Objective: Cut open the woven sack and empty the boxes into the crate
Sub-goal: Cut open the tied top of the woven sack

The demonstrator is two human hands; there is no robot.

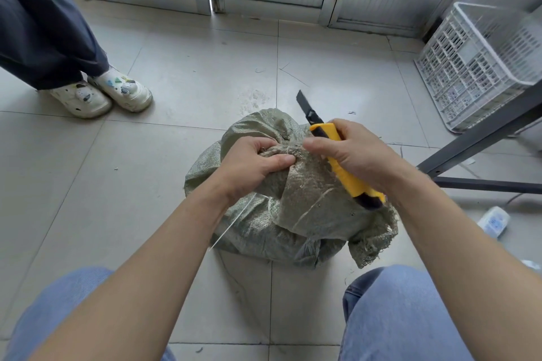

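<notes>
Fingers (264,160) of the left hand (249,164) are clamped on the soft, bunched neck of the woven sack (308,214) on the floor, where it is best gripped, while the utility knife (337,161) is clasped in the right hand (352,152).

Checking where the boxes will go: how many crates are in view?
1. A white plastic crate stands on the floor at the far right, near the doors, partly cut off by the frame edge. Others may lie out of view.

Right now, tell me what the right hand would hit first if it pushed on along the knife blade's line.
Probably nothing close: the right hand aims the utility knife up and away past the woven sack, over bare floor. Depth is unclear.
</notes>
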